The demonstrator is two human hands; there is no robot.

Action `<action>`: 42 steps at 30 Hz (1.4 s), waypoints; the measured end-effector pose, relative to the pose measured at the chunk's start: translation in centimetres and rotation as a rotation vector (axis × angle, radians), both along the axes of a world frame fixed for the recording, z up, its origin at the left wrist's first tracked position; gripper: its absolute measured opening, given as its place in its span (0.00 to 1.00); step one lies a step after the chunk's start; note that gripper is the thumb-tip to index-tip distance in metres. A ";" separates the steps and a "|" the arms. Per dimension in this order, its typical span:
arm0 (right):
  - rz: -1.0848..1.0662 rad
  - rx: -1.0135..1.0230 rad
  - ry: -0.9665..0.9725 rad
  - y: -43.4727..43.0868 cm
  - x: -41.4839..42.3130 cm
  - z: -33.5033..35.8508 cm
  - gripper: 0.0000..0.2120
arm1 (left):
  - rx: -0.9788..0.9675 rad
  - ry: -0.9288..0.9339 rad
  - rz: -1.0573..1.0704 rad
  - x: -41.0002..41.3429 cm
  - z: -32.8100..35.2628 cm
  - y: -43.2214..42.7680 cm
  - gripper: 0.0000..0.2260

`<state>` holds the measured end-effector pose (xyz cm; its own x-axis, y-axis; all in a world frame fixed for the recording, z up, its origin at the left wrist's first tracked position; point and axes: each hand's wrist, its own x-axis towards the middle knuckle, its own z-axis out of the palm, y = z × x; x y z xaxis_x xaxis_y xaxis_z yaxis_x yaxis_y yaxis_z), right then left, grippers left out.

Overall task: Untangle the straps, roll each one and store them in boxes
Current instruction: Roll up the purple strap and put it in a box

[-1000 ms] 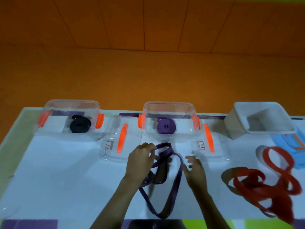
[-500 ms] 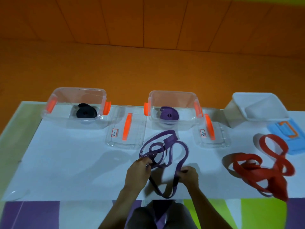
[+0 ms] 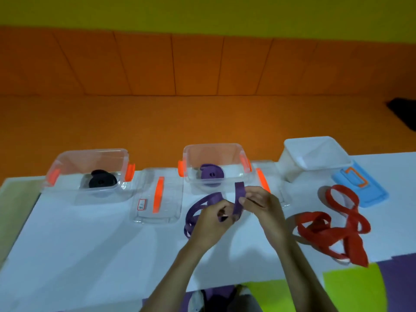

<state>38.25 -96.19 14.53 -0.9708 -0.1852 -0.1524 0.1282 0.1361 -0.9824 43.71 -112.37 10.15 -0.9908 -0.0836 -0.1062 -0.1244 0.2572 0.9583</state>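
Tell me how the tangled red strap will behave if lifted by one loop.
The red strap is probably floppy: it lies in loose crossing loops on the table. Lifted by one loop, the rest would likely drag along, since loops overlap. Some loops stand on edge, so it may be springy, like the curving purple strap.

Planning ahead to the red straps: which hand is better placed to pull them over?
Probably the right hand: the red straps lie on its side; the left hand would have to cross. Both grip the purple strap now.
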 end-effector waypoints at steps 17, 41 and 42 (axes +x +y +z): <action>0.040 -0.204 0.391 -2.5 -1.9 13.6 0.08 | 0.126 0.420 0.032 -2.1 12.8 -3.1 0.04; -0.089 0.044 0.164 -3.0 -2.1 6.8 0.07 | -0.022 0.339 0.202 -2.8 8.1 -1.4 0.13; -0.081 0.060 0.151 -2.8 -2.2 6.9 0.06 | -0.043 0.345 0.181 -2.7 7.9 -1.5 0.13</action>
<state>36.07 -99.03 21.43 -0.9948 -0.1006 -0.0124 -0.0070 0.1898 -0.9818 41.00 -113.84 18.05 -0.9365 -0.2574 0.2383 0.1566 0.3013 0.9406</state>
